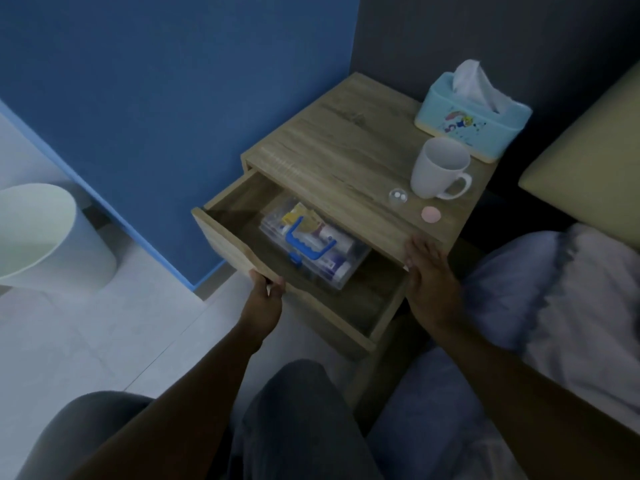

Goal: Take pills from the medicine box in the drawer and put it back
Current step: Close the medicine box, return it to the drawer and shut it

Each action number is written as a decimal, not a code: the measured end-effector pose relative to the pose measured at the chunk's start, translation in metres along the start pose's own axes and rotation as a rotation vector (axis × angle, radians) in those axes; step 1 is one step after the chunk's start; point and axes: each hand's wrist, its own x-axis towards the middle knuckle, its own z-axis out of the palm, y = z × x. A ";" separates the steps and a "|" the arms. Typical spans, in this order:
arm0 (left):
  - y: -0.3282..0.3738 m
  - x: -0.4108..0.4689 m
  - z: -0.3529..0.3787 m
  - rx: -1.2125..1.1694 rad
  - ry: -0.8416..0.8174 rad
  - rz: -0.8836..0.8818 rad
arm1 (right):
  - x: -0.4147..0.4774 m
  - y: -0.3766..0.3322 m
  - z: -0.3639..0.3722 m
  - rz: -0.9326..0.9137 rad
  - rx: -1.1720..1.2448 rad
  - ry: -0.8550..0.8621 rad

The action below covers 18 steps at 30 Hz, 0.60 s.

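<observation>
I see the wooden nightstand [349, 150] with its drawer [235, 247] pulled out toward me, and my left hand [265, 299] is curled around the top edge of the drawer front, fingers closed on the wood near its middle. My right hand [427, 275] lies flat and spread against the near front corner of the nightstand top, palm down, gripping nothing. Inside the drawer the medicine box [315, 244], a clear plastic case with a blue handle [306, 244] on its lid, lies flat on the drawer floor, toward the back and partly under the overhang of the top; I can make out tubes and a yellow packet through the lid, which looks closed. On the nightstand top, a small clear cup [398, 196] holds two white pills [400, 194], just beside a white mug [440, 168]. A pink round item [431, 214] sits near the front edge, close to the mug's handle. A light blue tissue box [472, 117] stands at the back, behind the mug. A pale bin [48, 237] stands on the floor at left, and bedding [554, 289] lies at right.
</observation>
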 end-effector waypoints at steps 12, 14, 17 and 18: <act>0.041 0.059 0.046 -0.072 -0.049 0.015 | 0.000 0.012 0.011 -0.044 0.018 0.070; 0.047 0.067 0.053 -0.072 -0.038 0.003 | -0.001 0.012 0.013 -0.064 0.012 0.092; 0.054 0.076 0.066 -0.114 0.007 0.018 | 0.000 0.012 0.017 -0.087 -0.017 0.135; 0.056 0.079 0.071 -0.127 0.029 0.029 | 0.001 0.013 0.019 -0.090 -0.029 0.142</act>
